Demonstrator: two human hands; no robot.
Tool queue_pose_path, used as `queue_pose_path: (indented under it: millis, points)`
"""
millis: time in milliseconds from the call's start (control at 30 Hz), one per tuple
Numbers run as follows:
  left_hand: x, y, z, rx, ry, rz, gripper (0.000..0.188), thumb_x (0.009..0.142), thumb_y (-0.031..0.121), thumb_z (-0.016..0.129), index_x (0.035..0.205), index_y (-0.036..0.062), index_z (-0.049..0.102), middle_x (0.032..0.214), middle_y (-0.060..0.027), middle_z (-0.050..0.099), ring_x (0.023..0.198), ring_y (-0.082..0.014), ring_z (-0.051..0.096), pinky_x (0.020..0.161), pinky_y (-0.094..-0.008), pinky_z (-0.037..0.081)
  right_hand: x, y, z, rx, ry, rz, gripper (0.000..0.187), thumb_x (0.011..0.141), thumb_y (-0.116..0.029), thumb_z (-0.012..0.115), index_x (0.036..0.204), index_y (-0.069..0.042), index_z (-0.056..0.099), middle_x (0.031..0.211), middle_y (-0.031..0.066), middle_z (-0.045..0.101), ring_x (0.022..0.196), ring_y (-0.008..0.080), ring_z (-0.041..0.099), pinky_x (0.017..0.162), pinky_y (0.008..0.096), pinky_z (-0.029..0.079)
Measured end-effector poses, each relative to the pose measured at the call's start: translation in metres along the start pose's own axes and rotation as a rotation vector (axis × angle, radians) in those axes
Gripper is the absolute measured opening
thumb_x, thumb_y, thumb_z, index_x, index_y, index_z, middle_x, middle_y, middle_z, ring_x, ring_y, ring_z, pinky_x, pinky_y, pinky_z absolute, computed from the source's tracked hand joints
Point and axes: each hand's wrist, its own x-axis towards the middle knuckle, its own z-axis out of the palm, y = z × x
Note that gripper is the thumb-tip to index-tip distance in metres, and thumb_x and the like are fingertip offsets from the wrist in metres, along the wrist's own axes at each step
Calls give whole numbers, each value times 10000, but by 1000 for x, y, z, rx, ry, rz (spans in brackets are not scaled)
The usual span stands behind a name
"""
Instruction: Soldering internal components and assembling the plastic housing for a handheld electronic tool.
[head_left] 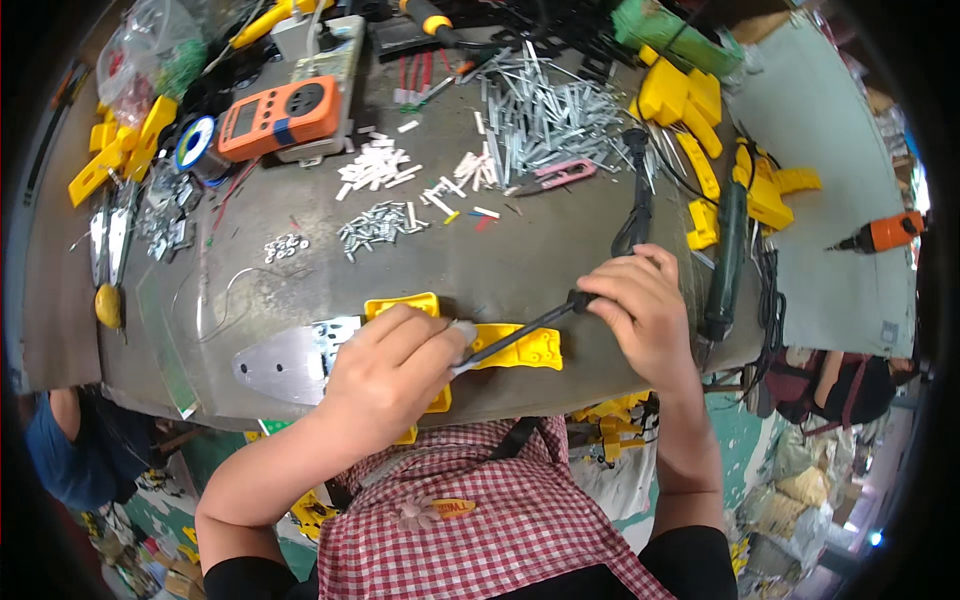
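A black power cord (530,327) stretches between my hands over the near part of the bench. My left hand (395,370) is closed, pinching its end; the fingers hide the tip. My right hand (640,310) grips the cord by a thick black collar (579,300). Beneath my left hand lies a yellow plastic housing half (525,347), its handle part pointing right. A pointed flat metal plate (285,365) sticks out to its left, partly covered by the hand. Beyond my right hand runs a folded bundle of black cord (636,205) with a plug (636,145).
Loose screws (375,228), white sleeves (378,167) and a heap of metal pins (550,110) lie farther back. An orange meter (280,118) stands at the back left. On the right are yellow housings (768,200), a dark green electric screwdriver (727,260) and an orange-handled tool (895,232).
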Motion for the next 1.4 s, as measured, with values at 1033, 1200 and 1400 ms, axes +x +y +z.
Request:
queue_pose_path:
  millis: [1033,1200,1400]
  points:
    - [20,6,2,124,-417,34,302,624,43,663,922,26,617,870,-76,570,868,-259,546,740,-373,449,-35,-7,27,-69,-105,-151,302,724,-81,549,998,37,592,910,83,552,872,227,519,762,333,413]
    - [18,10,2,168,-416,106,335,661,55,614,996,31,600,903,-95,546,822,-250,547,726,-344,473,-36,-11,25,-144,-81,-136,318,725,-96,544,1009,35,600,923,77,563,913,211,525,824,372,382]
    - [24,18,-2,237,-560,186,334,691,87,560,1018,33,603,848,-71,491,802,-201,525,655,-311,485,-41,-13,29,-233,-67,-115,318,728,-121,547,1003,24,614,904,45,563,923,178,527,863,424,317]
